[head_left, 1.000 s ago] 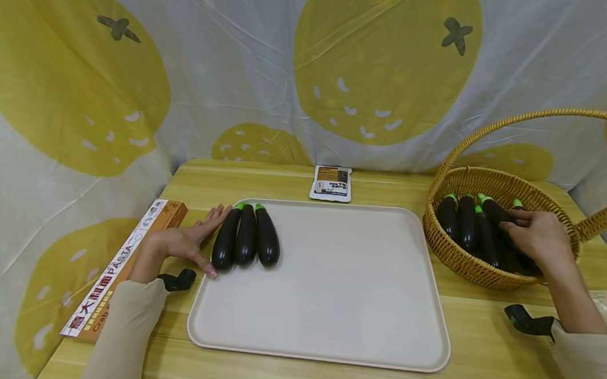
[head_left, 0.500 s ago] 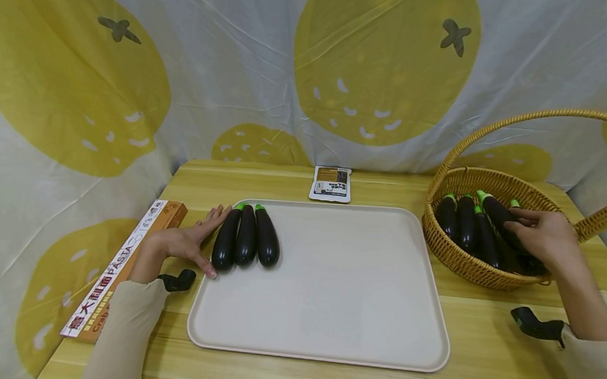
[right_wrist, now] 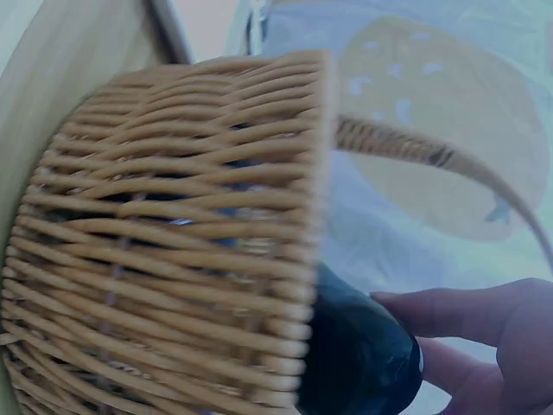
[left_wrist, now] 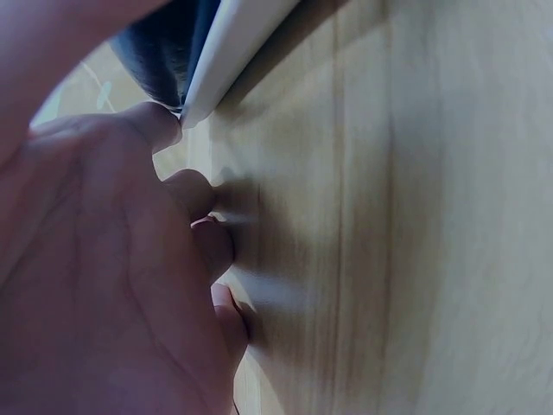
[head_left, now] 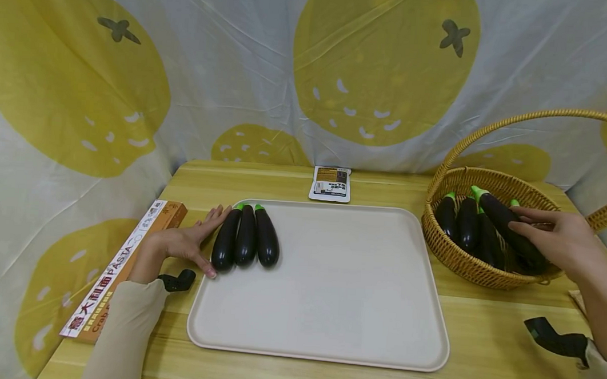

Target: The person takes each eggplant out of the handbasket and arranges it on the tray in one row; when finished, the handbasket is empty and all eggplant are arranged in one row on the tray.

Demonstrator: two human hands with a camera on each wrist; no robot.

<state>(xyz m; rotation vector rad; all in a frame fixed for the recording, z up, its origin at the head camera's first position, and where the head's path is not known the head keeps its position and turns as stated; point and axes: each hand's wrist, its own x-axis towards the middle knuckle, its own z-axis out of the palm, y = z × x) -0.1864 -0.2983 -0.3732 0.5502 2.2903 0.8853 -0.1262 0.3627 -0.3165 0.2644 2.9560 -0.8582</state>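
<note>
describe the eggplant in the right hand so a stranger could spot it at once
Right of the big pale tray stands a wicker basket. There, the right hand grips a dark eggplant, green end toward the back left. It slants over the other eggplants in the basket and is the only one gripped.

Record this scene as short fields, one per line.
Tray: rectangular off-white tray
On tray: three glossy black eggplants with green caps, side by side at the far left
Basket: round brown wicker basket with arched handle, several similar eggplants inside
Left hand: fingers spread, beside the leftmost eggplant at the tray's left rim
Right hand: gripping a glossy black eggplant, tilted, at the basket's opening
Left of tray: long orange-and-white pasta box
Beyond tray: small white printed pouch
Surface: yellowish wood-grain table
</note>
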